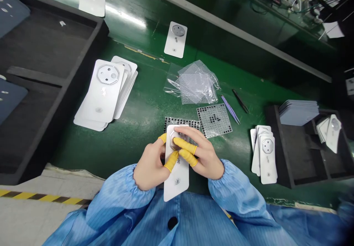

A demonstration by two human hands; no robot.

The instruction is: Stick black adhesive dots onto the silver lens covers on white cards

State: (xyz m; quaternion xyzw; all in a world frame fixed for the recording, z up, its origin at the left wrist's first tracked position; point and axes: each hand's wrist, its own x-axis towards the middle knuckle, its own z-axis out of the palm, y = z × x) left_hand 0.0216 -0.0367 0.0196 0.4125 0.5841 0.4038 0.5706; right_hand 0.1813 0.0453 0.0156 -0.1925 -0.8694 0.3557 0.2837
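Observation:
A white panel (177, 183) with rounded corners is held up in front of my body, an octagonal metal part near its top end. My left hand (153, 165) grips its left edge, the yellow-cotted thumb on its face and other fingers behind it. My right hand (203, 153) is at its upper right, with yellow-cotted fingertips pressed together on the octagonal part; whatever lies under them is hidden. Just beyond the panel are a sheet of black dots (182, 121), partly covered, and a second clear sheet (216, 120) edged with black dots.
Stacked white panels (106, 98) lie left, beside a black tray (83, 59). One panel (175, 45) lies further back, near clear plastic bags (197, 83). Purple tweezers (230, 108) and black tweezers (240, 101) lie right of centre. More panels (267, 165) adjoin a right-hand tray (284, 153).

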